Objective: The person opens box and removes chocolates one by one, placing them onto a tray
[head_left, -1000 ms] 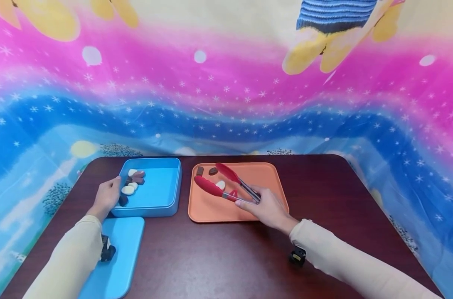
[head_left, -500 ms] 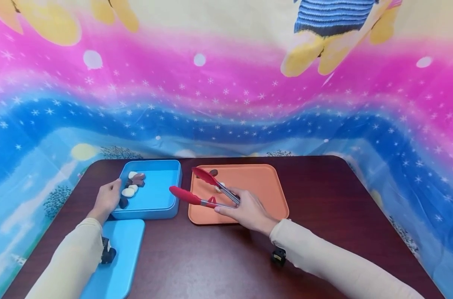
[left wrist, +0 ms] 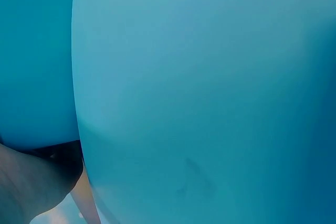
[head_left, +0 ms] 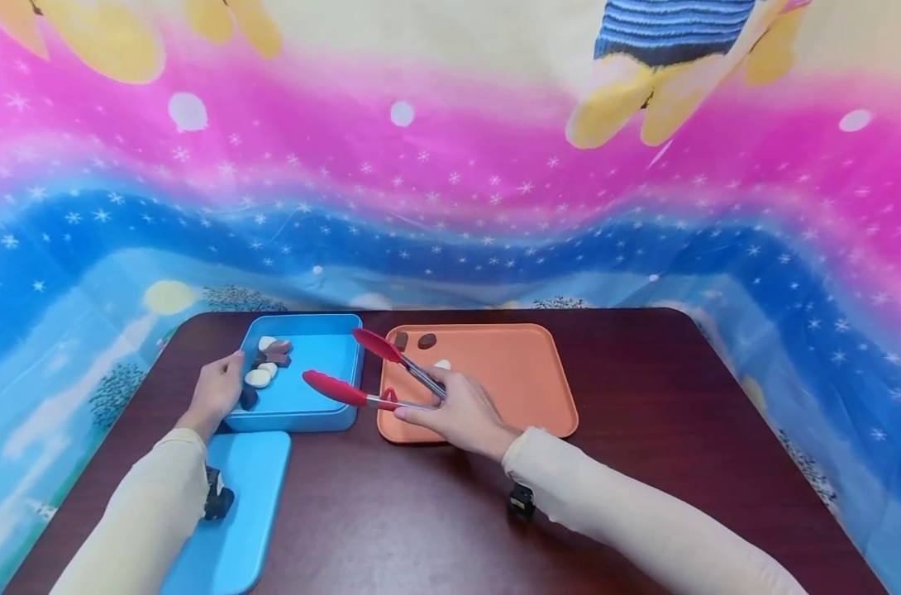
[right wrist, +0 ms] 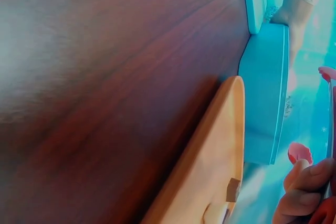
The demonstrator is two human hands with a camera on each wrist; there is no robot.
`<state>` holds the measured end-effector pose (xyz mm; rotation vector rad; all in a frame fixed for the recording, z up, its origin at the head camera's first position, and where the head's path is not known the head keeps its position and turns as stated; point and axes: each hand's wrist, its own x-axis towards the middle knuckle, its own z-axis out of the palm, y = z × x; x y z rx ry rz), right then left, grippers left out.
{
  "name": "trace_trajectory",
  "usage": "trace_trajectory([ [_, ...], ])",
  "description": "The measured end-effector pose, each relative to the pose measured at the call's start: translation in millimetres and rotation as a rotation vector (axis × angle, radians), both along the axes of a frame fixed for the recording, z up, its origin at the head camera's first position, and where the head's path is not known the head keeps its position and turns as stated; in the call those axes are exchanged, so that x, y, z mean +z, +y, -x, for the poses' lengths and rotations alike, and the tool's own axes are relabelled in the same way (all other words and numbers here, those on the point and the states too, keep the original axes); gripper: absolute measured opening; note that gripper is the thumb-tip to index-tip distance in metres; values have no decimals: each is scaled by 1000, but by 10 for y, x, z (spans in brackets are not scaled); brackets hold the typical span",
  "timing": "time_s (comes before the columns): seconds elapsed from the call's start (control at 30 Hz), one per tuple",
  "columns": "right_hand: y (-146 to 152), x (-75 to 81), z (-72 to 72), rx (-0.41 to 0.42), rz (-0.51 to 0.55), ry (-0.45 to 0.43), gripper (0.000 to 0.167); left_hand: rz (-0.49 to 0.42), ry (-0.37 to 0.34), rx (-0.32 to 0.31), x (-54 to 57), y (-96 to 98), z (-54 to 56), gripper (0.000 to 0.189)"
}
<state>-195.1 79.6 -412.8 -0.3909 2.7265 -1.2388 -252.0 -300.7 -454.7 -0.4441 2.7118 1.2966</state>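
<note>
My right hand (head_left: 461, 417) holds a pair of tongs (head_left: 337, 389) with red scalloped heads and metal arms. The two heads are spread apart over the right side of a blue box (head_left: 294, 422), and nothing shows between them. At the box's left wall, my left hand (head_left: 216, 388) grips the rim. Small brown and white chocolate-like pieces (head_left: 258, 378) lie inside along the left, near that hand. On the orange tray (head_left: 510, 364) are a brown block (head_left: 402, 340), a brown oval piece (head_left: 427, 340) and a white piece (head_left: 442, 364), partly covered by the right hand.
A flat blue lid (head_left: 245, 512) lies in front of the box, under the left forearm. The box and tray stand side by side near the back of a dark wooden table (head_left: 391, 529). A printed cloth (head_left: 450, 215) hangs behind.
My right hand has moved left, carrying the spread tongs from over the orange tray to above the blue box's right side. My left hand stays on the box.
</note>
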Motion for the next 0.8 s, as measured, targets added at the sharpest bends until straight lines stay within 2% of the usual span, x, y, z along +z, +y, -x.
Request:
trace_trajectory([
  [0.2,-136,27,77,8,-42,19,72,-23,26,-25,-14,13,-9,75],
  [0.37,-229,45,139,12,-79,42,68,9,29,4,-8,4,27,62],
  [0.53,-299,72,198,39,-114,83,55,-6,20,9,-4,-4,39,66],
  [0.8,-478,75,273,62,-187,122,52,3,9,20,-15,10,39,66],
])
